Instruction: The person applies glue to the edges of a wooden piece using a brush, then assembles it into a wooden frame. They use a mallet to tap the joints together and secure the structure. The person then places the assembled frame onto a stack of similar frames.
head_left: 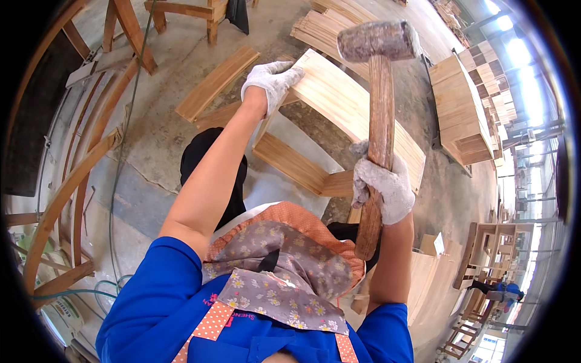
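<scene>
My right hand (387, 184), in a pale work glove, is wrapped round the lower handle of a mallet (380, 109). The mallet stands raised, its thick, worn head above the hand and its wooden handle in front of part of the panel. My left hand (272, 81), also gloved, grips the upper left corner of a light wooden panel (339, 91). That panel forms the top side of a partly assembled wooden frame. Beneath it, inner boards (293, 163) meet at a corner. The mallet head is apart from the panel.
Loose boards (218, 85) lie on the concrete floor at the left. Stacked boards (315, 33) are behind the frame, and a large wooden box (460, 109) stands to the right. A green hose (115, 181) runs down the left side. Another person (499, 292) is far right.
</scene>
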`<control>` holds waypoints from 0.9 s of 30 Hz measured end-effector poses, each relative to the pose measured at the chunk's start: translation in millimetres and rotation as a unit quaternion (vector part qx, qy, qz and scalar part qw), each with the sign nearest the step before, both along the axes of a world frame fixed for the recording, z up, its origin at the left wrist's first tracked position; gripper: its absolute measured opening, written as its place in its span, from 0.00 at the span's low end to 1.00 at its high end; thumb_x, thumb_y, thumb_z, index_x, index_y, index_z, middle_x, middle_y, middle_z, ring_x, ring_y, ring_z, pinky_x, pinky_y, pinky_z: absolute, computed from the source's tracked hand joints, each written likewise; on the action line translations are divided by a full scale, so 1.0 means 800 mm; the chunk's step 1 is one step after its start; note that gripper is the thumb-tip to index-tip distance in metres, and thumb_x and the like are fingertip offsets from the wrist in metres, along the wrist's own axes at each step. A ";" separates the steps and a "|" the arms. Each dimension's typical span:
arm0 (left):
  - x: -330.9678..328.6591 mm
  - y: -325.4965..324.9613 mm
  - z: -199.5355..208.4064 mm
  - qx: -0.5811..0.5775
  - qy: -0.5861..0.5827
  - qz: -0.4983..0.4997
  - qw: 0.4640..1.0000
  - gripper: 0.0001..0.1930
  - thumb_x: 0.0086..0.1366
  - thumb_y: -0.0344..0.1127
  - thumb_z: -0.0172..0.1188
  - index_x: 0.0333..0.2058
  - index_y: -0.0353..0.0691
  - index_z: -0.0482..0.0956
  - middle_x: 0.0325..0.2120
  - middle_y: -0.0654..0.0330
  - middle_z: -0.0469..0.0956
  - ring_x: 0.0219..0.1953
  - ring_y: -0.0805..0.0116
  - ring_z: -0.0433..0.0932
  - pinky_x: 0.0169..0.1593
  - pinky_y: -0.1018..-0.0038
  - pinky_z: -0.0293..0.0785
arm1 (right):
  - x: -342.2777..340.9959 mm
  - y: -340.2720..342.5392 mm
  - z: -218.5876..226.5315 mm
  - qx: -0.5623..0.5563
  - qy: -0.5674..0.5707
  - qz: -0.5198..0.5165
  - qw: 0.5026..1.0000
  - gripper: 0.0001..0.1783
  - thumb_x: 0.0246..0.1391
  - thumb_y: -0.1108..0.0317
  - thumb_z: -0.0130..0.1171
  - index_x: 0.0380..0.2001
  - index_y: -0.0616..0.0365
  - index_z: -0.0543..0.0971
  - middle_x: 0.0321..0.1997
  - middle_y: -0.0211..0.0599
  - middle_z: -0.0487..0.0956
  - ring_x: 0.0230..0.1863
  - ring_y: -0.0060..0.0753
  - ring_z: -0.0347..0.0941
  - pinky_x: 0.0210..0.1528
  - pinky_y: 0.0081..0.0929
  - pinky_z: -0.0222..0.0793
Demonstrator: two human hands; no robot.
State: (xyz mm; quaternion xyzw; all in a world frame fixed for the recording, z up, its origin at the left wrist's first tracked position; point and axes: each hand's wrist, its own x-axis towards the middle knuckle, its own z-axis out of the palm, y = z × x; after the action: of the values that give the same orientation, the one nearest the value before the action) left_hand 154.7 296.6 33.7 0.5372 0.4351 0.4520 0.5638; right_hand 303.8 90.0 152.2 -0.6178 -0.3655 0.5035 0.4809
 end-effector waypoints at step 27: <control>0.012 -0.004 -0.022 -0.025 -0.208 0.016 0.978 0.14 0.60 0.32 0.54 0.41 0.30 0.79 0.37 0.60 0.79 0.37 0.71 0.75 0.41 0.80 0.70 | 0.006 0.072 0.043 0.011 -0.114 0.044 0.992 0.12 0.49 0.65 0.61 0.32 0.62 0.72 0.17 0.31 0.70 0.11 0.20 0.64 0.12 0.20 0.62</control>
State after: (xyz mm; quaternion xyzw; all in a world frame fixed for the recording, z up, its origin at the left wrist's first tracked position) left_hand 163.9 293.1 16.1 0.4099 0.3280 0.5516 0.6482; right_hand 308.5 147.6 186.9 -0.6495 -0.4503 0.4462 0.4199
